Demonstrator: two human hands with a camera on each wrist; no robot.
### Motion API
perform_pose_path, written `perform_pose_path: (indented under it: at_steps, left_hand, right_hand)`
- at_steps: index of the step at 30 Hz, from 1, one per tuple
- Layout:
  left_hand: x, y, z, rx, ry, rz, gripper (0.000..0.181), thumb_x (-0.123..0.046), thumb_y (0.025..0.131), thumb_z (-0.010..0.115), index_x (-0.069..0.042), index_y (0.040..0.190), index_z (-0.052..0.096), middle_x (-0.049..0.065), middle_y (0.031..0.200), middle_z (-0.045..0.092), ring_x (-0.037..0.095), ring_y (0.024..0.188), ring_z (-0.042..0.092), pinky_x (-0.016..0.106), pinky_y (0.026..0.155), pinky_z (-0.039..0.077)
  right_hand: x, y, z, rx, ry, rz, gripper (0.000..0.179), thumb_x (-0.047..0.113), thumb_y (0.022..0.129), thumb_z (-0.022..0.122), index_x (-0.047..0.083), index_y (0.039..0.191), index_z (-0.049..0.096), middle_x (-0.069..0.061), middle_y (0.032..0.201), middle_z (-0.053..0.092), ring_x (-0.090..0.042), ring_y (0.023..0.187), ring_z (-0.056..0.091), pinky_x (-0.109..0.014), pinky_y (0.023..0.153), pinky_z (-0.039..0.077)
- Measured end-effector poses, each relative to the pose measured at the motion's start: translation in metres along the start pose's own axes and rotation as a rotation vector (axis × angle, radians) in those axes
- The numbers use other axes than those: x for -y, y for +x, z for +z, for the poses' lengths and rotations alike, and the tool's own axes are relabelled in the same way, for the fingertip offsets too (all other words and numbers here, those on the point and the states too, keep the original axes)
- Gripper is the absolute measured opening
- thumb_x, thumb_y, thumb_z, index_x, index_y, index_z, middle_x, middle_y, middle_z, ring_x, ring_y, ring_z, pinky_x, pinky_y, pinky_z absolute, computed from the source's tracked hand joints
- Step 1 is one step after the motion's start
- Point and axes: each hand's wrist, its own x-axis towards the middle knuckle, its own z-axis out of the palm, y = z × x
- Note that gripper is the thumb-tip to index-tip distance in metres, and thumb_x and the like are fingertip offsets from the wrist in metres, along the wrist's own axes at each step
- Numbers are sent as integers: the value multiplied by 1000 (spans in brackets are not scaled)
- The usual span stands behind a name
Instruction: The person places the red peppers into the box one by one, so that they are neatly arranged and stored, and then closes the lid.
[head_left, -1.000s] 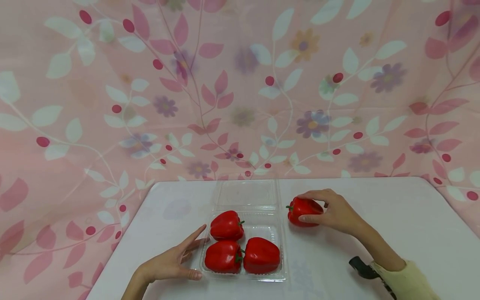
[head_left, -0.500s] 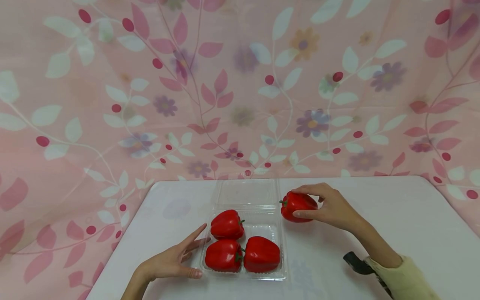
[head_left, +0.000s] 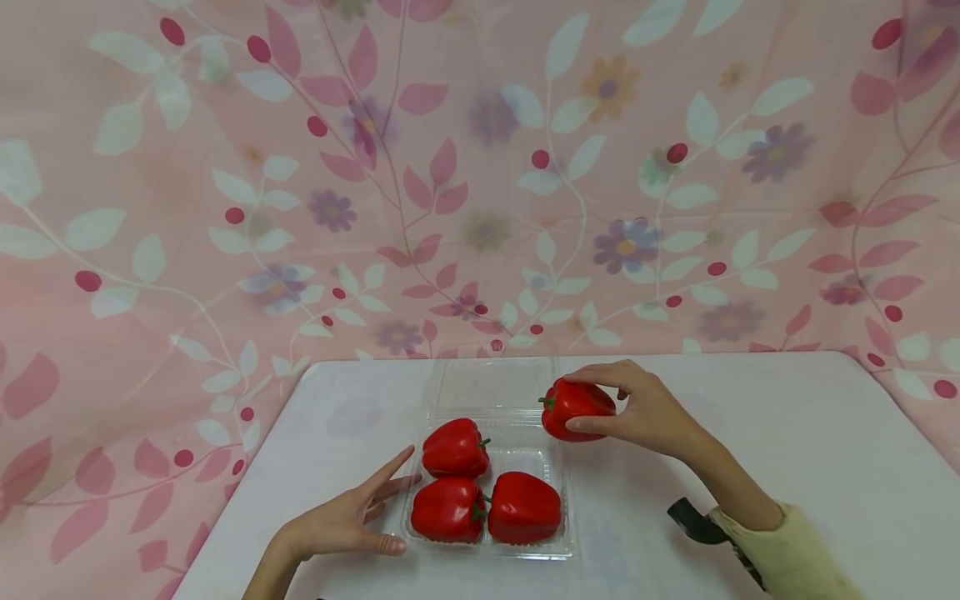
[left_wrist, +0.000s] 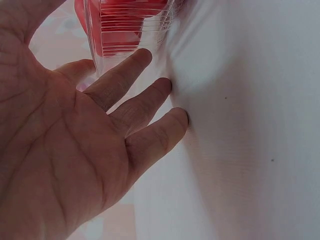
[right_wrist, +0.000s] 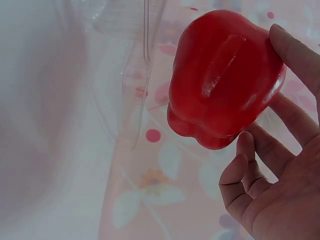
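My right hand [head_left: 637, 410] grips a red bell pepper [head_left: 576, 410] between thumb and fingers, its green stem pointing left. In the right wrist view the same pepper [right_wrist: 225, 80] is held off the table. It hangs over the back right edge of a clear plastic clamshell box [head_left: 567, 533]. Inside the box lie three more red peppers: one at back left [head_left: 454, 448], one at front left [head_left: 447, 510], one at front right [head_left: 523, 507]. The left hand [head_left: 341, 521] stands at the box's left side with spread, fairly straight fingers; in the left wrist view its palm [left_wrist: 55, 150] holds nothing.
The clear lid [head_left: 491, 387] of the box lies folded back toward the table's rear edge. A white table [head_left: 787, 433] carries everything, with a pink floral cloth [head_left: 480, 167] hanging behind. A black strap-like device [head_left: 697, 522] sits at the right wrist.
The right hand has carried its pepper leftward and slightly back, from beside the box to over its right rear edge. The left hand and the other peppers have stayed put.
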Motion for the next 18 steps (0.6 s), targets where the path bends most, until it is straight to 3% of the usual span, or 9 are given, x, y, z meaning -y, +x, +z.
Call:
perform_pose_path:
  at_steps: [18]
  left_hand:
    - [1, 1, 1, -7, -9, -21, 108, -27, 80, 81, -34, 159, 8, 16, 154, 37, 43, 140, 32, 62, 106, 33]
  right_hand:
    - [22, 11, 27, 53, 78, -44, 54, 40, 75, 85, 28, 125, 68, 13, 118, 66, -16, 105, 52, -40, 78, 52]
